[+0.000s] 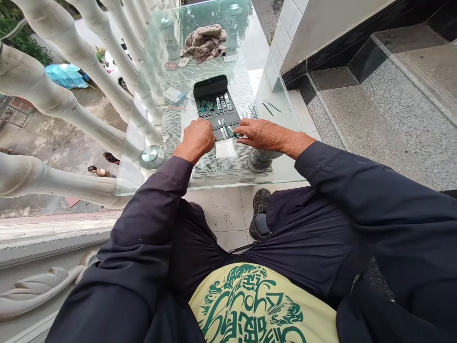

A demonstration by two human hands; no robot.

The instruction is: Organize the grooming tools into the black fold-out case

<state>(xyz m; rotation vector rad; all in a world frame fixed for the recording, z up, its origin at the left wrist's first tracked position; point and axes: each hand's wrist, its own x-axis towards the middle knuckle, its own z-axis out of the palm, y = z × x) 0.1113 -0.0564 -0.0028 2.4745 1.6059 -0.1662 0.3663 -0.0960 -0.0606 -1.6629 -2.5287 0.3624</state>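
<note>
My left hand (197, 140) is curled into a fist at the near edge of the open tool case (214, 102) on the glass table (250, 62). My right hand (262, 134) lies low, its fingertips seemingly on a slim tool (233, 131). I should hold the case steady and grip lightly.

Open rectangular tool case (216, 102): dark, perhaps blackish-green. Clear glass tabletop (221, 164): pale radiating lines. Crumpled cloth towel (206, 42): grey-brown. Yellow fabric shirt (257, 309): green swirling print.
</note>
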